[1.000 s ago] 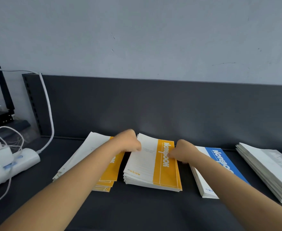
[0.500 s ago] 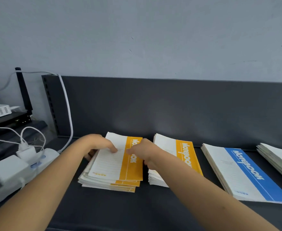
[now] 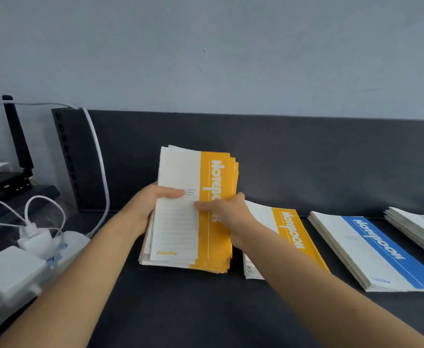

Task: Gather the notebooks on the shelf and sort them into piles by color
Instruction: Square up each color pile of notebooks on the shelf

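The fingers [image 3: 173, 193] of the left hand [image 3: 145, 209] are closed round the left edge of a stack of yellow notebooks [image 3: 193, 212], thumb flat on the top cover, while the right hand [image 3: 227, 216] clamps the stack's right side, its thumb on the cover and the other fingers hidden behind. The stack stands tilted up off the shelf [image 3: 181, 305], its lower edge at or just above the surface; which, I cannot tell.

The biggest risk is the stack itself: the books are not squared, their edges fanned at top and bottom, so a loosened grip would likely let the lower ones slide out and scatter.

Next, the second yellow pile [image 3: 288, 234] lies just beside the right forearm. Setting the held stack down carelessly could shove that pile askew or toward the blue pile [image 3: 376, 249], mixing colours.

Smaller again, the grey pile [image 3: 416, 229] at the far right overhangs the view and seems safe.

Least, the white cables [image 3: 98, 156] and power strip [image 3: 55, 249] on the left could snag an elbow.
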